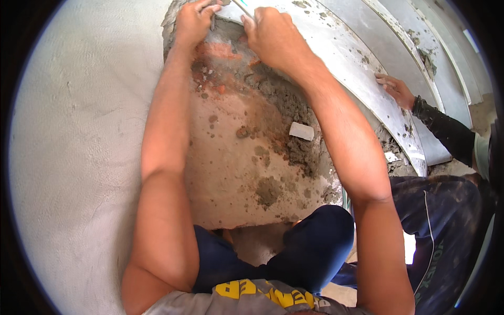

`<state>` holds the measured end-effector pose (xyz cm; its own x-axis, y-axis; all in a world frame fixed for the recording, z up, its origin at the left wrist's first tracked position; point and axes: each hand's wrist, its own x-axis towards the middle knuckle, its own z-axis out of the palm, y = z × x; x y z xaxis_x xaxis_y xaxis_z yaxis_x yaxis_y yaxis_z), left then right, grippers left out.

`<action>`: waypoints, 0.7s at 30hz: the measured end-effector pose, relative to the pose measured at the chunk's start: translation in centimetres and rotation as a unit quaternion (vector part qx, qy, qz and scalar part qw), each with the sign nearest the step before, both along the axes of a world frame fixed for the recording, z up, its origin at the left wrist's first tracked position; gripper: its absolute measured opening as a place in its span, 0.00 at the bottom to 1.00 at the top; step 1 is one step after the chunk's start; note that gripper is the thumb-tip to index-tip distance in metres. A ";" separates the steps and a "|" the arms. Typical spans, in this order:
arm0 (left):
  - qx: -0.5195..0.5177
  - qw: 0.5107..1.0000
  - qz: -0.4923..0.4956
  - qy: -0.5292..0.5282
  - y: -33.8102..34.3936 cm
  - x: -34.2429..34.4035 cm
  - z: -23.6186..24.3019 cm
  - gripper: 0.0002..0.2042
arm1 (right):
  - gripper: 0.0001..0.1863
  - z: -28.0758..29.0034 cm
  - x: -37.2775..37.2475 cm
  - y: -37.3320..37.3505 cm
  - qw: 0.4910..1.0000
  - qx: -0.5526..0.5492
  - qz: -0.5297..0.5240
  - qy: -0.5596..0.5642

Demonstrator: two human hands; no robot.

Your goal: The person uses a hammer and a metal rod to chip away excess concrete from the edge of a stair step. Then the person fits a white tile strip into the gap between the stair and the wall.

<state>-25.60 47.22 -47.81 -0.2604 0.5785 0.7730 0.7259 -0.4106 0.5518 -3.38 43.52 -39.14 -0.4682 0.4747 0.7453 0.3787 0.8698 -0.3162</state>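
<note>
Smooth, pale-grey curved panels [341, 47], spattered with mortar, sweep down the right side, where a co-worker's dark-sleeved hand [397, 92] lies against them; an off-white, faintly streaked plastered wall [84, 147] bounds the left. Between them, a small whitish rectangular block [301, 131] sits on lumpy grey mortar [302, 157] over a blotched reddish-brown slab [226, 168]. The right hand [271, 35] is closed around a thin, pale, straight strip [241, 7] at the view's top edge; the left hand [194, 23] has bent fingers nearby, its grip impossible to tell
</note>
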 end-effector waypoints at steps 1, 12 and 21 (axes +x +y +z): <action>0.020 0.999 0.022 0.016 0.2 0.0 -0.6 0.12 | 0.13 -0.5 -0.1 -0.3 0.987 -0.087 -0.061 -0.120; -0.027 0.998 -0.018 -0.048 -0.4 0.6 0.6 0.13 | 0.16 -1.4 0.4 1.7 0.983 -0.069 -0.092 -0.142; -0.015 1.000 0.021 0.000 0.3 -0.2 -0.3 0.14 | 0.19 3.2 -0.4 0.3 0.990 0.116 -0.074 -0.011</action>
